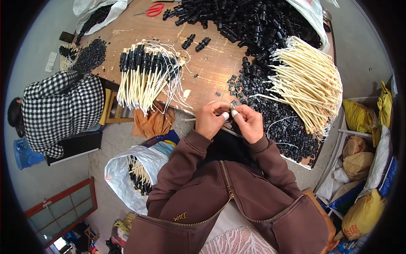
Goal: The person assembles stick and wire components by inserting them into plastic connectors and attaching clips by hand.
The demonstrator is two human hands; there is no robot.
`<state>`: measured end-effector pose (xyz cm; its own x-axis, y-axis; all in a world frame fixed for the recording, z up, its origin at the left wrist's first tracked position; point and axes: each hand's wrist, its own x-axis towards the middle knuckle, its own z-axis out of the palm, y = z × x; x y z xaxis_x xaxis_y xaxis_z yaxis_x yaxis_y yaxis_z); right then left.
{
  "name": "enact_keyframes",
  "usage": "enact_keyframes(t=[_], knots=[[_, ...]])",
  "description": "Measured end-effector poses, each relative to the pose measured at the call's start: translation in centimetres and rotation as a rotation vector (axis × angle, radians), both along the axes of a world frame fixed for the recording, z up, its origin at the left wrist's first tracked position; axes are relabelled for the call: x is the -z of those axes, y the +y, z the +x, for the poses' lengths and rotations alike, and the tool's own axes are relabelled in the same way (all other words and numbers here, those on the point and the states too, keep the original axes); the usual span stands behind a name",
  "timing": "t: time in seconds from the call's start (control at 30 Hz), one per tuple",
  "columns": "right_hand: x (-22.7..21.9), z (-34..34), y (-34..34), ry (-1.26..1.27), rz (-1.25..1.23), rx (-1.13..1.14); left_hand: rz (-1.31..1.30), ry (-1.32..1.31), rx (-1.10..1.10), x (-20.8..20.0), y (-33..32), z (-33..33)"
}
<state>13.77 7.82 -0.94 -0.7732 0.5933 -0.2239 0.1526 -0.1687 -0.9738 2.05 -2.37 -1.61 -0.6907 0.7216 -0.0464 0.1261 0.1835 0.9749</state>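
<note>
My left hand (pixel 210 119) is closed, fingertips pinched, at the table's near edge. The pale end of a cream-sleeved wire (pixel 190 120) sticks out beside it. My right hand (pixel 248 122) is pinched closed against the left, with a small dark plastic piece (pixel 235 103) at its fingertips. My fingers hide most of what lies between them. Just beyond and to the right spreads a heap of small black plastic pieces (pixel 281 122). A thick bundle of cream-sleeved wires (pixel 306 80) lies on the right, and wires fitted with black connectors (pixel 141 74) lie on the left.
Black connector housings (pixel 253 21) are piled at the back, with two loose ones (pixel 196 43) nearer. Red scissors (pixel 154 9) lie at the far edge. A white sack (pixel 114 173) of wired parts stands left of my lap. A person in a checked top (pixel 63 108) sits at far left.
</note>
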Motion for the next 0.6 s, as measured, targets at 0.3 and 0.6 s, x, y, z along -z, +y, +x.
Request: enact_keyframes(t=[0.3,0.6], knots=[[0.0,-1.0,-1.1,0.033,0.558,-0.195,0.07,0.109,-0.09,-0.1,-2.6,0.2],[0.7,-1.8,-0.5,0.133,0.36,-0.222,0.062,0.339,-0.421,-0.4,-2.6,-0.8]])
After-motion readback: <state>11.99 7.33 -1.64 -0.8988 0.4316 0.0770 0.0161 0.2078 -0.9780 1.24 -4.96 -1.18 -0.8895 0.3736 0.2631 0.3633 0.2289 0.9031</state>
